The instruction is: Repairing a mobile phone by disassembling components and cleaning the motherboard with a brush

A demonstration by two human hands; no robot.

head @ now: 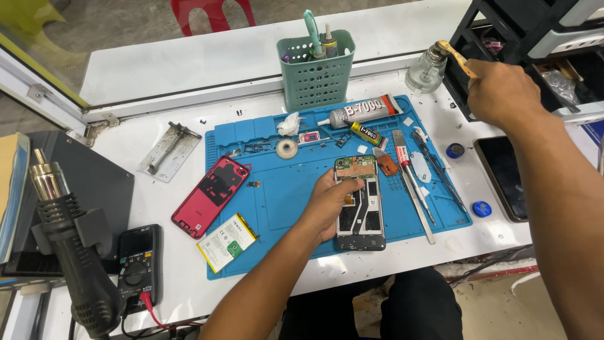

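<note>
My left hand [328, 204] rests on an opened phone [360, 204] lying face down on the blue work mat [289, 189], thumb on its exposed inner frame. My right hand [501, 91] is raised at the far right and grips a small brush with a yellowish handle [456, 55], its tip at the top of a glass liquid dispenser bottle [426, 70]. A red phone back cover [211, 195] and a white battery [227, 242] lie on the mat's left side.
Glue tubes [365, 112], tweezers and metal pry tools [415, 182] lie on the mat's right side. A green basket [316, 72] stands behind. A heat gun [72, 245] and multimeter [138, 264] sit at left, another phone [503, 176] and black shelves [522, 31] at right.
</note>
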